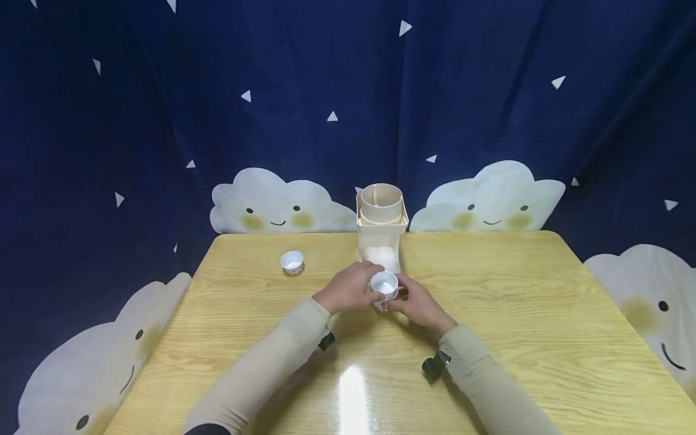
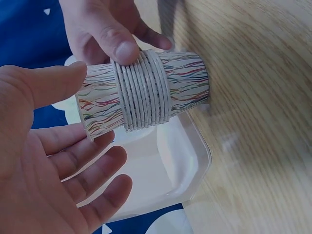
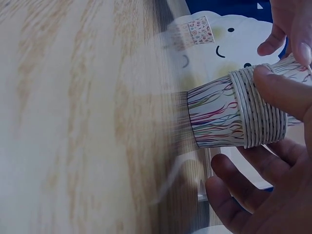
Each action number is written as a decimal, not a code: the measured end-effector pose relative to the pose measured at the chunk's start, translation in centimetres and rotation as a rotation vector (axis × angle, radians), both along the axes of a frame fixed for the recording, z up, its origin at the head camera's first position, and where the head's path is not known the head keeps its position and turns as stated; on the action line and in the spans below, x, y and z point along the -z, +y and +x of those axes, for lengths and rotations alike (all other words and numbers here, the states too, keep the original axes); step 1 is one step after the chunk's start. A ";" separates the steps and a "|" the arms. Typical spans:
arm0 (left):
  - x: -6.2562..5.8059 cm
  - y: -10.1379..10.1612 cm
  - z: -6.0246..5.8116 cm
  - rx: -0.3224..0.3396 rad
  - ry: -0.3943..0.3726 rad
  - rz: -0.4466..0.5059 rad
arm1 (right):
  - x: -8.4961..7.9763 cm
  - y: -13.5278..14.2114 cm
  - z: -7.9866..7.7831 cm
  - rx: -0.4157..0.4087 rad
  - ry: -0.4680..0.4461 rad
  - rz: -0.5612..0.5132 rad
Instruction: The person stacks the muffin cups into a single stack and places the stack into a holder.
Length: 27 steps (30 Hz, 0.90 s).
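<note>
A stack of nested paper cups (image 2: 144, 90) with wavy coloured lines stands on the table in front of the cream holder. Its several white rims bunch around the middle. The topmost cup (image 2: 100, 105) sits raised out of the stack, its body showing above those rims. My left hand (image 1: 353, 289) pinches this upper cup near its rim, thumb on one side and fingers on the other. With thumb and fingers, my right hand (image 1: 421, 304) grips the stack around its bunched rims (image 3: 258, 105). From above, the white inside of the top cup shows in the head view.
A cream plastic holder (image 1: 379, 232) with a round tube on top stands at the table's back edge, just beyond the hands. One single paper cup (image 1: 292, 263) stands upright at the back left of the wooden table (image 1: 511, 290). A dark blue curtain (image 1: 304, 72) hangs behind.
</note>
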State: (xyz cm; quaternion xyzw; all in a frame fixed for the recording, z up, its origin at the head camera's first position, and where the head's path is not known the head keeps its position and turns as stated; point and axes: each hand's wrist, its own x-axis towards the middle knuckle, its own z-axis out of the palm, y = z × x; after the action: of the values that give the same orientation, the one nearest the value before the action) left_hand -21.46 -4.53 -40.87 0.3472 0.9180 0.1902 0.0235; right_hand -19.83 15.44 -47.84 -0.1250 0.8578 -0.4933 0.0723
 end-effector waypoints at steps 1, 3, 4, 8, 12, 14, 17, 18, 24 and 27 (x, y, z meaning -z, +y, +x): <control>0.0 0.0 0.0 0.001 0.000 -0.003 | 0.0 0.0 0.0 0.000 -0.002 0.002; 0.0 0.1 -0.1 -0.002 0.000 -0.012 | 0.0 0.1 0.0 0.005 -0.005 0.003; -0.1 0.1 -0.1 -0.005 -0.001 -0.016 | -0.1 0.1 -0.1 0.005 -0.007 0.000; -0.3 0.3 -0.2 -0.016 -0.009 -0.026 | -0.2 0.3 -0.1 0.009 -0.016 -0.003; -0.3 0.3 -0.2 -0.020 -0.023 -0.025 | -0.1 0.3 0.0 0.007 -0.019 -0.003; -0.2 0.3 -0.2 -0.020 -0.027 -0.027 | -0.1 0.2 0.1 0.008 -0.015 0.000; -0.1 0.3 -0.1 -0.019 -0.026 -0.022 | -0.2 0.0 0.2 0.005 -0.007 0.011; 0.0 0.2 -0.1 -0.016 -0.020 -0.021 | -0.2 0.0 0.2 0.005 -0.007 0.014; 0.1 0.3 0.0 -0.004 -0.009 -0.015 | -0.4 -0.1 0.1 0.010 -0.010 0.010; 0.1 0.3 0.1 -0.008 -0.024 -0.010 | -0.4 -0.1 0.1 0.000 -0.016 0.013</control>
State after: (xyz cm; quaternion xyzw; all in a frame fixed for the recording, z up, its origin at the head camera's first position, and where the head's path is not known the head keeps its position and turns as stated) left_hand -21.40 -4.25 -40.92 0.3412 0.9199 0.1901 0.0356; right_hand -19.70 15.34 -47.49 -0.1205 0.8603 -0.4888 0.0797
